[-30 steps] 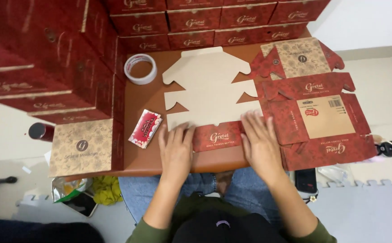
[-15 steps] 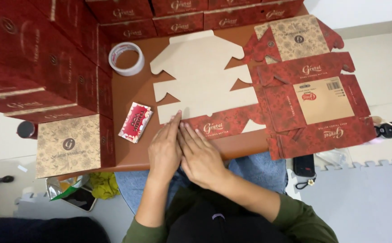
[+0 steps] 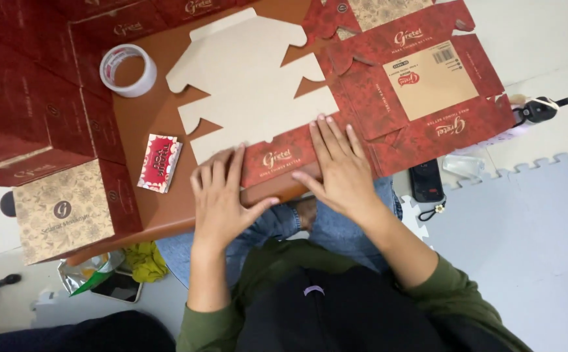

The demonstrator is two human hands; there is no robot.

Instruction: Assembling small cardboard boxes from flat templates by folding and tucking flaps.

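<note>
- Since the big flat carton blank (image 3: 258, 98) lies plain side up across the brown table (image 3: 160, 195), with its near red flap (image 3: 277, 160) folded up at the table's front edge, I'd say the trick is firm, even pressure right along that crease so it sets straight.
- Left hand (image 3: 222, 195) lies flat and open, palm down on the flap's left end, gripping nothing; right hand (image 3: 339, 169) is the same, fingers spread over the flap's right end. Sliding them apart along the fold probably works better than pushing in one spot.
- Stacked red boxes (image 3: 30, 98) crowd the left side, so not much room to turn the blank that way.
- Another printed red blank (image 3: 427, 85) touches it on the right and could get dragged along.
- Tape roll (image 3: 127, 70) sits just beside the top-left corner.
- Small red packet (image 3: 160, 163) lies near the left hand.
</note>
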